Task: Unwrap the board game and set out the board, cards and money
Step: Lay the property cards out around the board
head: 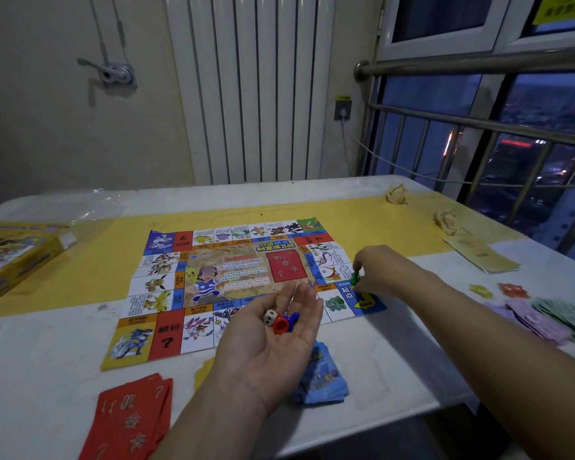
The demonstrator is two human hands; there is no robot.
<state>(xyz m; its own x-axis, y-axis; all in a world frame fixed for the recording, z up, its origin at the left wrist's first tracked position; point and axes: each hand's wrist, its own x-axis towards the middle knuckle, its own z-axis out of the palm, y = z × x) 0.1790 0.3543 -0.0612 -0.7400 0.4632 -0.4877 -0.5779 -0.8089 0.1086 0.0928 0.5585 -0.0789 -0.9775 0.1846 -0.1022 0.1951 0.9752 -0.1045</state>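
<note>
Two hands: I see the left hand [273, 340] and the right hand [375, 270] over the near right part of the board [213, 260], with bare forearms coming in from the near edge of the counter [379, 360].
Left: palm up, fingers relaxed and wide, cupping a white die [270, 317], a red pawn [281, 324] and a blue pawn [292, 317] that lie touching one another.
Right: fingers narrowed to a pinch on a green pawn [356, 277] at the board's near right corner, by the blue start square. I cannot tell whether the pawn touches the paper.
Board: flat in the middle of the counter, creases showing, its far half on a yellow strip [346, 220].
Cards: red cards [130, 416] fanned at the near left edge. The blue cards [322, 376] form a loose stack near the near edge, partly hidden by the left hand.
Money: purple notes [538, 318] and green notes [565, 315] are heaped at the right edge, with small yellow notes [480, 290] and red notes [512, 289] just beside them.
Packaging: yellow box [14, 254] at the left edge, clear wrap [80, 204] towards the far left corner.
Other: two paper balls [396, 194] towards the far right corner and a leaflet [478, 254] near the right edge.
</note>
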